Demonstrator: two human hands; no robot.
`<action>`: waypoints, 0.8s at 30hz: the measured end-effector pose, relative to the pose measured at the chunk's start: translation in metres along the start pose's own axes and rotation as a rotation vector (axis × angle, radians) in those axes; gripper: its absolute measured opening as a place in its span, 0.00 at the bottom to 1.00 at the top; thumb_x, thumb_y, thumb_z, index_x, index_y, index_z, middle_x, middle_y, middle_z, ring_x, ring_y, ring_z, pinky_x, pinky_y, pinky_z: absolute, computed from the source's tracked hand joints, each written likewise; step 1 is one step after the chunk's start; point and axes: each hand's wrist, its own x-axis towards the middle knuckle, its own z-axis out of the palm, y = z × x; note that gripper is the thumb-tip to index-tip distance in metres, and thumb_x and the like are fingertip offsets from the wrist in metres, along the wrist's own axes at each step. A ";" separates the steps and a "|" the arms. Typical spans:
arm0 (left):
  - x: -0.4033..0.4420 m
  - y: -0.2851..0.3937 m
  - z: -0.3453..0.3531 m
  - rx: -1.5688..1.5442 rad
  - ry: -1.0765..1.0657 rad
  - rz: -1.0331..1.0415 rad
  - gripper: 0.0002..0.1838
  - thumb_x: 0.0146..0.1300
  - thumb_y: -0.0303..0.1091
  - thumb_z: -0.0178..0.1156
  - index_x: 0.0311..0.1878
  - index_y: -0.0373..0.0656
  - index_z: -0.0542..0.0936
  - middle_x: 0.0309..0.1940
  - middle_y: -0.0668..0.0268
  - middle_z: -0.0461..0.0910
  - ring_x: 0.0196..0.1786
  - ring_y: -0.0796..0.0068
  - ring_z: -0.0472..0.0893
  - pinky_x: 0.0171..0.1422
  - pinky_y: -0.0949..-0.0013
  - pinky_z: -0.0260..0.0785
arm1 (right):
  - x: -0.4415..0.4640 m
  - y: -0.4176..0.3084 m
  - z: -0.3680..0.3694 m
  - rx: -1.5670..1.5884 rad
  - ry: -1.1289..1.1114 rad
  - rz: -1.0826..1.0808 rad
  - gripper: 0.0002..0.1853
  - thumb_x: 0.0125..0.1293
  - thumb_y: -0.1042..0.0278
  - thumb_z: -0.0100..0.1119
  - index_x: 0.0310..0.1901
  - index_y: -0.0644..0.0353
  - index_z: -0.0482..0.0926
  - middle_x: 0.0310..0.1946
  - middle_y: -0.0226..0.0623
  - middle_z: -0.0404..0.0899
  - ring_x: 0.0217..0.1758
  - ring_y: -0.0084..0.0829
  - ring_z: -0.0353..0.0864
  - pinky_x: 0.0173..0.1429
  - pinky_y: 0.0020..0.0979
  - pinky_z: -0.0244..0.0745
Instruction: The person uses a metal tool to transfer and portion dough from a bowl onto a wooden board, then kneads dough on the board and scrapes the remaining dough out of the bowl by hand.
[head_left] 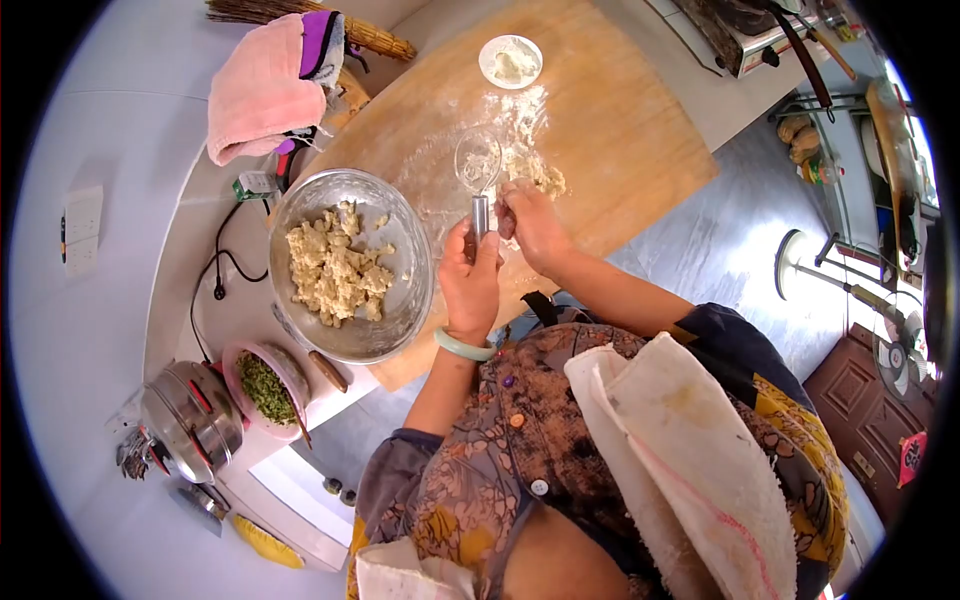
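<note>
- Resting in the left hand [470,282], head view: one round-headed tool [478,160], strainer-like, raised over the wooden board. Its metal handle [480,215] is gripped between thumb and curled fingers, presumably so that the head is left clear of the hand. Whether the head is mesh or clear cannot be told.
- Right hand [534,228], same view: bent fingers drawn together just beside the handle. Whether anything is pinched, or the tool touched, cannot be told.
- Wooden board [610,140], one: laid on the desk [245,318] in front of the person, apparently so that flour and scraps are caught by it.
- Loose flour [524,118] and floury crumbs [548,178]: strewn on the board beyond the right hand.
- White dish [489,79], containing flour: set toward the far end of the board, perhaps so that working room is left nearer the hands.
- Metal bowl [420,300], holding lumpy dough [335,262]: placed to the left of the left hand, likely for easy reach.
- Pink bowl [236,350], with chopped greens [264,388]: stood farther left, near a lidded pot [195,415], probably so that the board is not crowded.
- Pink cloth [258,85]: draped past the metal bowl; what is covered is hidden.
</note>
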 end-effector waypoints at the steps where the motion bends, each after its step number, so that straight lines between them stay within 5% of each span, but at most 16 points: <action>1: -0.001 0.000 -0.001 -0.076 0.002 -0.045 0.12 0.68 0.26 0.57 0.54 0.36 0.73 0.35 0.69 0.77 0.29 0.85 0.70 0.32 0.79 0.63 | 0.007 0.008 -0.005 0.061 -0.006 -0.043 0.10 0.70 0.66 0.47 0.34 0.62 0.72 0.26 0.32 0.72 0.25 0.22 0.69 0.30 0.27 0.66; 8: -0.002 -0.004 -0.003 -0.191 -0.015 -0.142 0.11 0.68 0.30 0.59 0.50 0.38 0.73 0.36 0.65 0.78 0.28 0.84 0.69 0.29 0.79 0.61 | 0.017 -0.004 -0.019 0.332 -0.090 -0.186 0.03 0.67 0.72 0.54 0.36 0.61 0.72 0.28 0.30 0.73 0.30 0.21 0.71 0.36 0.26 0.67; 14: -0.003 -0.005 -0.003 -0.195 -0.013 -0.131 0.12 0.68 0.29 0.59 0.52 0.38 0.74 0.35 0.67 0.78 0.28 0.85 0.70 0.30 0.79 0.62 | 0.009 -0.015 -0.013 0.350 -0.134 -0.048 0.07 0.63 0.73 0.57 0.41 0.60 0.71 0.31 0.29 0.72 0.32 0.21 0.70 0.37 0.24 0.66; 24: -0.007 -0.004 -0.001 0.188 -0.021 0.051 0.17 0.67 0.26 0.58 0.58 0.34 0.74 0.32 0.73 0.75 0.31 0.85 0.71 0.35 0.78 0.66 | 0.016 -0.006 -0.014 0.504 -0.228 0.076 0.04 0.60 0.76 0.55 0.38 0.60 0.74 0.30 0.31 0.74 0.34 0.25 0.73 0.40 0.30 0.69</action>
